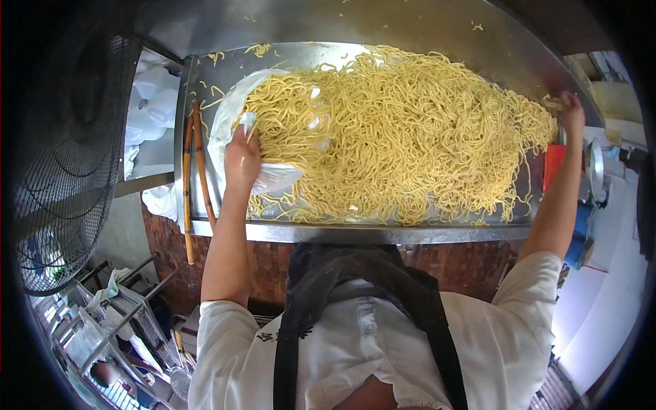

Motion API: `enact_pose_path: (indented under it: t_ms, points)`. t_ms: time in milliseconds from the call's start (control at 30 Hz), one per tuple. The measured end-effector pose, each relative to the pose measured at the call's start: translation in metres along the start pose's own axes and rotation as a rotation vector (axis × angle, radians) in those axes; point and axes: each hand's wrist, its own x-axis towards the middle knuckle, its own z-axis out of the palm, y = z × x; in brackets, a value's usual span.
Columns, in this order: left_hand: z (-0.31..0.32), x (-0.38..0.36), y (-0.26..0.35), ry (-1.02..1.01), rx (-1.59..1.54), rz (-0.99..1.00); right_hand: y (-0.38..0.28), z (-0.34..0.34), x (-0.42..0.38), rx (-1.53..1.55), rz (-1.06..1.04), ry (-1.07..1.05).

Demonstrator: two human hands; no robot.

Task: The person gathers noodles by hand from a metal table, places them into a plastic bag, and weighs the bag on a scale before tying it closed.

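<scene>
A wide heap of yellow noodles (417, 137) covers much of the metal tray table (369, 234). On the left, a white plastic bag (229, 113) lies open with noodles in its mouth. My left hand (242, 160) is closed on the bag's near edge, a bit of white plastic showing above the fingers. Out at the far right end of the heap is my right hand (571, 113), its fingers bent together beside a few noodles; what they hold, if anything, is too small to tell.
Two long wooden sticks (199, 157) lie at the table's left end. A red object (554, 166) is near my right forearm. A large fan (65, 164) stands at the left, a wire rack (130, 321) at the lower left. White bags (150, 102) sit beyond the table's left edge.
</scene>
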Motion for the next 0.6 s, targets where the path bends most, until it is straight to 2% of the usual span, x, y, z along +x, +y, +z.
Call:
enact_pose_path:
  t_ms: [67, 100, 133, 167, 200, 233, 300, 333, 400, 467, 567, 600]
  points:
    - [0.0, -0.001, 0.0, 0.047, -0.11, 0.036, 0.036, 0.042, -0.002, -0.449, -0.006, -0.097]
    - [-0.004, -0.002, 0.009, 0.045, -0.179, 0.031, 0.008, 0.049, -0.015, -0.459, -0.066, -0.135]
    - [-0.006, -0.005, 0.013, 0.043, -0.246, 0.022, -0.057, 0.06, -0.037, -0.468, -0.127, -0.177]
    - [-0.005, -0.007, 0.012, 0.04, -0.3, -0.009, -0.117, 0.075, -0.056, -0.401, 0.038, -0.473]
    - [-0.004, -0.009, 0.011, 0.036, -0.354, -0.038, -0.174, 0.088, -0.093, 0.012, -0.197, -0.391]
    - [-0.002, -0.008, 0.011, 0.034, -0.409, -0.06, -0.266, 0.071, -0.141, 0.199, -0.134, -0.504]
    - [-0.002, -0.006, 0.012, 0.107, -0.616, -0.088, -0.357, 0.083, -0.187, 0.304, -0.385, -0.816]
    - [-0.003, -0.008, 0.013, 0.144, -0.718, -0.103, -0.39, 0.091, -0.201, 0.323, -0.532, -0.784]
    - [-0.024, -0.008, 0.04, 0.21, -0.784, -0.105, -0.437, 0.123, -0.207, 0.445, -0.608, -0.61]
    - [-0.036, -0.007, 0.047, 0.223, -0.941, -0.158, -0.467, 0.169, -0.206, 0.419, -0.623, -0.507]
    - [-0.058, -0.015, 0.064, 0.185, -0.966, -0.186, -0.493, 0.182, -0.203, 0.495, -0.612, -0.923]
    - [-0.064, -0.019, 0.069, 0.188, -0.948, -0.197, -0.5, 0.181, -0.208, 0.469, -0.662, -0.885]
